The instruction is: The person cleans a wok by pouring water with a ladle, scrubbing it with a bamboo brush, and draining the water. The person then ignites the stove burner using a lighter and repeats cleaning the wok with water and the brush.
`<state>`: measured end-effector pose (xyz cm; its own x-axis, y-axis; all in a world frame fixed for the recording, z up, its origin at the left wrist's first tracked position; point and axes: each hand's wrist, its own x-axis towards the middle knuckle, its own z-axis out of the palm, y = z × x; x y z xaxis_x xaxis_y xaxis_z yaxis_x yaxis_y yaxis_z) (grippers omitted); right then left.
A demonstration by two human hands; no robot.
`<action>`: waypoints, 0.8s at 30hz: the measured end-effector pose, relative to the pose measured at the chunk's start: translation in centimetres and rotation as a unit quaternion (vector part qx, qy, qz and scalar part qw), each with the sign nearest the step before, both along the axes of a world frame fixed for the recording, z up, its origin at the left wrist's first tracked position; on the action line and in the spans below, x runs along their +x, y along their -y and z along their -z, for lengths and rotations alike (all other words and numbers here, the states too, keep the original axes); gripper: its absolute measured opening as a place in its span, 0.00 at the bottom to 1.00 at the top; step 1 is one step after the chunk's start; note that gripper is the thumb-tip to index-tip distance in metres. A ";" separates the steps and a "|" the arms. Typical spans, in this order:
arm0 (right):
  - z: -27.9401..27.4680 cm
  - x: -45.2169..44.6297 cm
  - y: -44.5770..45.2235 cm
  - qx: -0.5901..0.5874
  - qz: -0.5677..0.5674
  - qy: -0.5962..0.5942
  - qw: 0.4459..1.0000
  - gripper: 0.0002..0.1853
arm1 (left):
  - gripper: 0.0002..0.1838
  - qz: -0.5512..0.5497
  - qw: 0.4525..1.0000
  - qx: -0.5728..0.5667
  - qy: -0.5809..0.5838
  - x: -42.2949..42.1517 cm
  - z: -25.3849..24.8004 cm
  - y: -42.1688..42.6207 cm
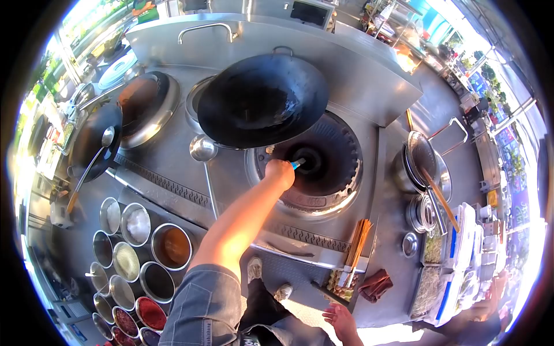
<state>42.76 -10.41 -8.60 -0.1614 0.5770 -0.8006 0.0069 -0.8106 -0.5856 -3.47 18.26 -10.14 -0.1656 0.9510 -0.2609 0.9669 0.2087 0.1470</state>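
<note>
My left hand (pixel 280 173) reaches over the round wok burner (pixel 352 155), its fingers closed around a small blue lighter (pixel 298 164). The lighter's tip points toward the dark middle of the burner, and most of its body is hidden in the hand. Behind the burner a large black wok (pixel 262 101) sits tilted, its rim overlapping the burner's far left side. Low in the view, my right hand (pixel 341 324) hangs near my body with fingers apart and holds nothing. A brown cloth (pixel 375 286) lies nearest to it, on the counter edge.
A ladle (pixel 203 149) rests left of the burner. Several seasoning pots (pixel 172 247) stand at lower left. A bamboo brush (pixel 359 242) lies at the stove's front right. Strainers (pixel 421 151) sit over a pot on the right. A faucet (pixel 205 26) rises at the back.
</note>
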 end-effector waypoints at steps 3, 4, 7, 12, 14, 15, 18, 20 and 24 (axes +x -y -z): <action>0.7 3.0 2.0 0.017 0.024 0.041 0.999 0.22 | 0.14 0.022 0.998 -0.002 -0.052 0.6 2.5 -3.6; 2.1 4.4 2.8 -0.002 0.052 0.048 0.997 0.23 | 0.14 0.041 0.996 -0.036 -0.068 0.9 2.8 -4.4; 3.1 6.5 4.2 -0.016 0.088 0.036 0.995 0.23 | 0.12 0.084 0.988 -0.082 -0.101 1.2 3.5 -5.5; 1.6 5.0 4.2 -0.024 0.092 0.052 0.994 0.24 | 0.12 0.092 0.990 -0.048 -0.094 0.6 4.7 -5.9; 1.1 4.2 3.6 -0.008 0.086 0.018 0.996 0.23 | 0.12 0.099 0.990 -0.037 -0.093 0.3 4.2 -5.4; 0.8 3.6 3.1 -0.009 0.082 0.017 0.996 0.23 | 0.12 0.063 0.994 -0.052 -0.079 0.6 3.5 -4.8; 0.5 2.3 1.8 0.012 0.078 0.010 0.997 0.21 | 0.14 0.007 0.998 -0.031 -0.049 0.9 2.7 -2.3; 1.4 1.8 0.4 0.014 0.048 0.008 0.999 0.19 | 0.15 0.000 1.000 0.023 -0.015 1.0 1.2 1.1; -1.1 -3.4 -3.2 0.017 -0.050 -0.024 0.998 0.19 | 0.17 -0.118 0.964 0.041 0.235 4.0 -7.0 12.9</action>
